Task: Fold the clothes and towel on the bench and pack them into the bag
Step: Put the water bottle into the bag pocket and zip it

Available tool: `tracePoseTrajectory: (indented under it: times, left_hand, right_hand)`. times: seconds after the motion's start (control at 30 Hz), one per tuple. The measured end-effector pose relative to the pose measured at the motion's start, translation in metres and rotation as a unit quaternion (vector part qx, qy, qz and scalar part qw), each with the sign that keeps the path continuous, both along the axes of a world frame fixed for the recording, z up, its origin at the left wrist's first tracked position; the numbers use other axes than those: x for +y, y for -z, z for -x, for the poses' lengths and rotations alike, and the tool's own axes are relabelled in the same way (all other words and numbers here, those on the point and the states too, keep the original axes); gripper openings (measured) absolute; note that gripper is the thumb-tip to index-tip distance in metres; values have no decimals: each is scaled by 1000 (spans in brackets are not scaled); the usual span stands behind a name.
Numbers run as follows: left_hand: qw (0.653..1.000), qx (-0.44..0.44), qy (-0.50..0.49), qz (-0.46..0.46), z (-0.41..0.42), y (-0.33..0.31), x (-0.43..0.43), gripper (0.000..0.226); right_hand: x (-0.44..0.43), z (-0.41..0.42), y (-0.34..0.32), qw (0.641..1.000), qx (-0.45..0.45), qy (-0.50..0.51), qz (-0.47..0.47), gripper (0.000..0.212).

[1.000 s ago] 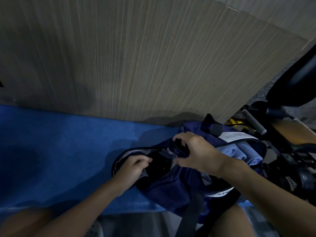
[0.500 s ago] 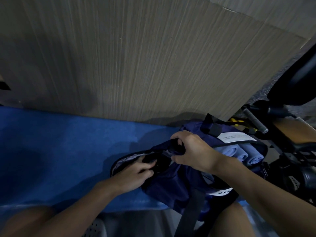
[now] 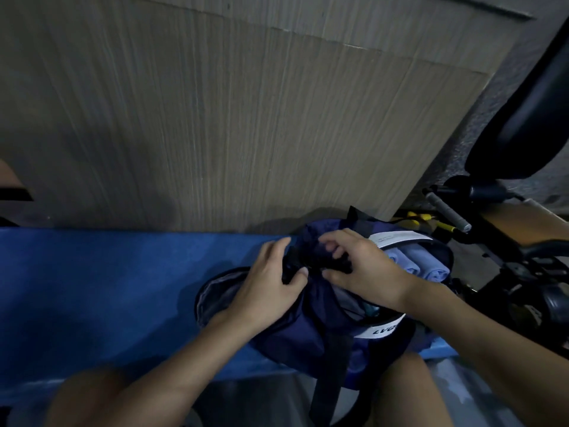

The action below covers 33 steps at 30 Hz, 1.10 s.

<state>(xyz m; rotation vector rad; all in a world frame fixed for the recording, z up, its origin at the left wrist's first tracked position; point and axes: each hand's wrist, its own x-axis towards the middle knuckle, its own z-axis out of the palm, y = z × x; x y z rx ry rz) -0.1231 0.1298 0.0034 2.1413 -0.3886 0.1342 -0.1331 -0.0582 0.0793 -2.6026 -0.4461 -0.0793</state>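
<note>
Two pinch grips, my left hand [image 3: 271, 291] and right hand [image 3: 366, 272], on bag [image 3: 295, 337] top at bench [image 3: 107, 288] right end; nylon looks limp and light, so hold black webbing [image 3: 292, 260], not panels.

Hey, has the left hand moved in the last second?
Yes. The left hand has slid right and up over the bag, closer to the wall and to the right hand.

The left hand [image 3: 271, 285] and right hand [image 3: 366, 272] cover the dark middle of the bag [image 3: 295, 334], so what their fingers [image 3: 338, 238] pinch cannot be told. The rolled blue cloths [image 3: 412, 265] lie half hidden under its rim. Print on the white label [image 3: 397, 237] is too small to read.
</note>
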Motion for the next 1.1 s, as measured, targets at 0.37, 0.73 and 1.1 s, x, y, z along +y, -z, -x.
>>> tracePoseTrajectory:
  times: [0.37, 0.73, 1.1]
  left_hand:
    - [993, -84, -10, -85, -17, -19, -20, 17]
    - [912, -182, 135, -341, -7, -40, -29, 29]
    - [949, -118, 64, -287, -29, -96, -41, 15]
  right_hand:
    - [-93, 51, 22, 983, 95, 66, 145, 20]
    - [-131, 56, 41, 970, 52, 118, 207, 7]
    - [-149, 40, -17, 991, -53, 121, -5, 9]
